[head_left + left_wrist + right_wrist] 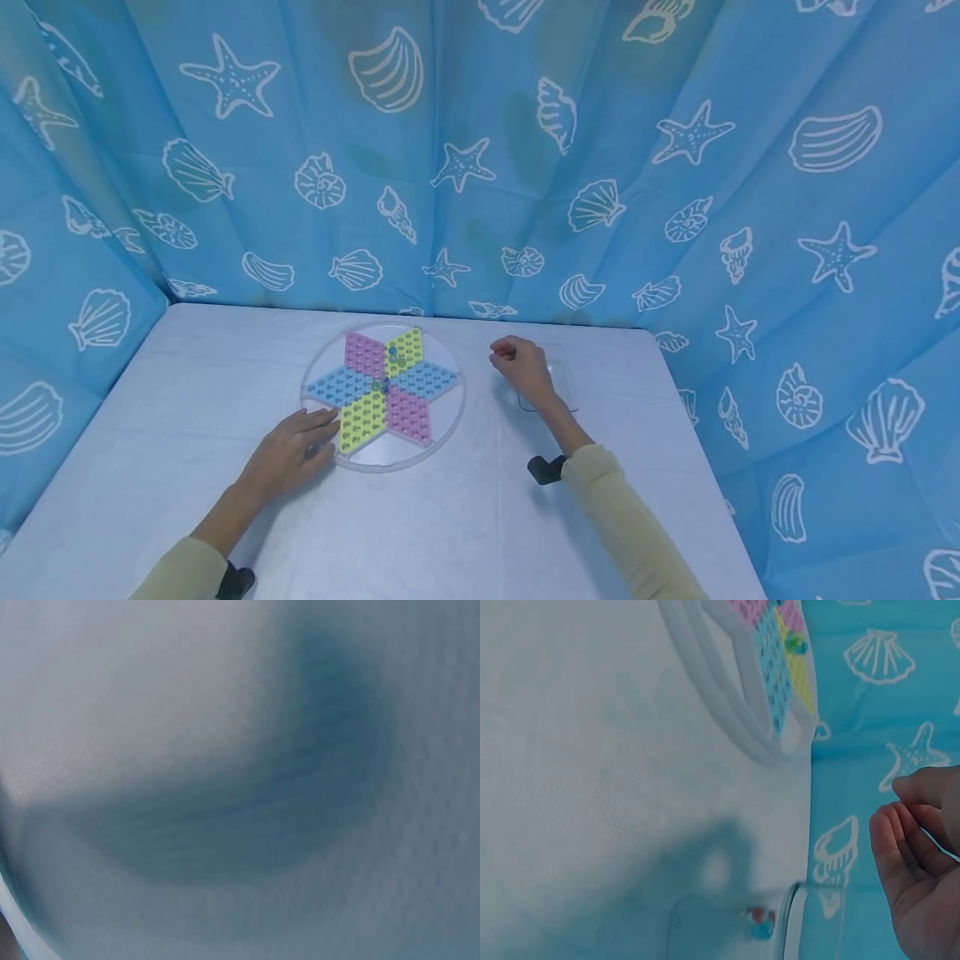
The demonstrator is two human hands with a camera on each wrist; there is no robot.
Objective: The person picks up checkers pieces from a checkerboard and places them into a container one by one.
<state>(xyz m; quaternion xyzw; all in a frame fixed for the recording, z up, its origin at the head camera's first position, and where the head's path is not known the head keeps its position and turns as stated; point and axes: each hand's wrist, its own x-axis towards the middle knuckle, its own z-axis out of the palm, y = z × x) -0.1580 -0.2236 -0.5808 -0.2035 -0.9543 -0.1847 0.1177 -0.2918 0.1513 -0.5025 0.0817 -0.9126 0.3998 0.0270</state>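
Observation:
A round Chinese checkers board (442,417) with a pink, yellow and blue star lies on the table. A few glass marbles (386,385) sit near its centre, and others (395,354) on the far yellow point. My left hand (283,454) rests at the board's near left edge, fingers relaxed. To the right of the board my right hand (525,367) is raised over the table. Its thumb and fingertips come close together, with nothing seen between them. Below its wrist stands a clear container (791,922), with red and blue marbles (760,923) showing through its wall.
A white cloth covers the table (420,533). Behind it and along both sides hangs a blue curtain (480,217) with white shells and starfish. Black wrist straps (545,470) sit at the sleeves. The left wrist view shows only blurred cloth and shadow.

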